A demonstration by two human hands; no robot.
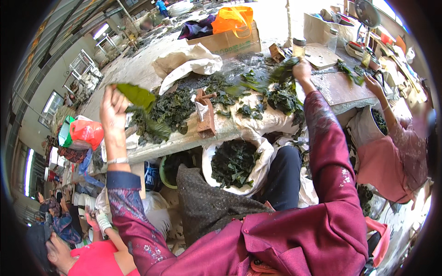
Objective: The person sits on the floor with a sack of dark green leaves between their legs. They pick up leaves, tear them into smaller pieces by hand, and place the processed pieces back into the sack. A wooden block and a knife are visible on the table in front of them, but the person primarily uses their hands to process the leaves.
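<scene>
My left hand (112, 108) is raised at the left end of the worktable, its fingers closed on a green seaweed leaf (137, 96). Farther right, my right hand (302, 70) grips a dark green seaweed strip (283, 71), blurred by motion. Between the hands lie loose piles of dark seaweed (174, 108) on the worktable (155, 150). A rusty brown block-like fixture (206, 126) with a peg on top stands at the table's near edge. Below that edge, in front of my knees, a white woven sack (208, 162) holds cut seaweed (234, 164).
A cardboard box (241, 43) with an orange bag (233, 20) stands beyond the table. A lidded jar (299, 47) is just behind my right hand. Co-workers sit close on both sides; one hand (374, 84) reaches in at right. A green tub (164, 174) sits under the table.
</scene>
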